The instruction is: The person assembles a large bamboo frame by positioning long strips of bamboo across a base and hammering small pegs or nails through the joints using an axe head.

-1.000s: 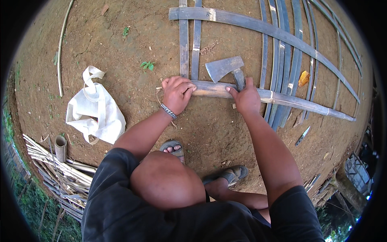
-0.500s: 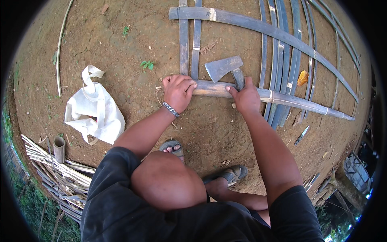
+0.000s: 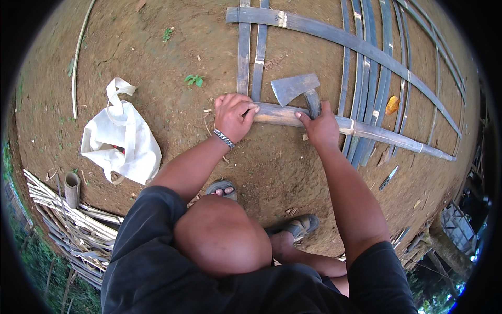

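Note:
A long bamboo pole (image 3: 361, 128) lies across in front of me, its left end under my left hand (image 3: 234, 118). The fingers there are closed around that end, with the thumb pointing right along it. My right hand (image 3: 321, 128) is closed on the short dark handle of a hatchet (image 3: 295, 88), its thumb resting against the pole. The hatchet's broad metal head sits just beyond the pole, blade edge to the left. Part of the handle is hidden in my right hand.
Flat bamboo slats (image 3: 334, 36) lie crossed in a lattice beyond the pole. A knife (image 3: 388, 178) is on the dirt at right. To the left are a white bag (image 3: 123, 141), a bamboo tube (image 3: 72, 189) and a pile of split sticks (image 3: 78, 225).
The whole view has shifted slightly. Both hands, the bamboo pole and the hatchet keep nearly the same places relative to one another.

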Available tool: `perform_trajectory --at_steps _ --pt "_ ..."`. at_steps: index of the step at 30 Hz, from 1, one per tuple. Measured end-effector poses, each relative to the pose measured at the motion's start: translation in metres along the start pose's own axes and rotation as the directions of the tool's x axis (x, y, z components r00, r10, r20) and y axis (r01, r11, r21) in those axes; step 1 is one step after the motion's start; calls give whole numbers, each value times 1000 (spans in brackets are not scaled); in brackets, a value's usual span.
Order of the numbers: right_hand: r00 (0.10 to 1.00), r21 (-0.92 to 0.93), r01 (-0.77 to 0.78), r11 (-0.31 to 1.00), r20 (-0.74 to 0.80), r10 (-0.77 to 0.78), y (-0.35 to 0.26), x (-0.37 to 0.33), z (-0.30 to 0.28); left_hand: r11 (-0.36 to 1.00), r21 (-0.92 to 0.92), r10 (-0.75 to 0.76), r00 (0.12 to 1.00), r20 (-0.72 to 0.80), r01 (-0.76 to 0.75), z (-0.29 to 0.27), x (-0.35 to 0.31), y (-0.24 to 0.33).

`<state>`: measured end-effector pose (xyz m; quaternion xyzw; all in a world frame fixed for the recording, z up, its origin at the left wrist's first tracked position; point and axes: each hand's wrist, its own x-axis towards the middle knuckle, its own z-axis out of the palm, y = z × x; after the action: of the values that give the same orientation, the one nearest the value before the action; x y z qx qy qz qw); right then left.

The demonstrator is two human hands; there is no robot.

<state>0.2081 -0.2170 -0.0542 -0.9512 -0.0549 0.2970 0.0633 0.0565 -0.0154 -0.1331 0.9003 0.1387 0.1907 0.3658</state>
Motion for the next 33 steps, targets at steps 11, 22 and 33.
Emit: perform_trajectory --at_steps 11,22,33 --pt "1000 10 8 1000 -23 -8 1 -1 3 1000 15 24 999 -23 -24 1 -2 -2" --pt "999 -2 30 1000 -11 -30 3 -2 3 1000 -10 29 1000 -7 -29 -2 1 -1" --pt "882 782 -170 600 393 -262 9 -59 9 1000 -26 7 1000 -14 -7 -1 -1 -2"
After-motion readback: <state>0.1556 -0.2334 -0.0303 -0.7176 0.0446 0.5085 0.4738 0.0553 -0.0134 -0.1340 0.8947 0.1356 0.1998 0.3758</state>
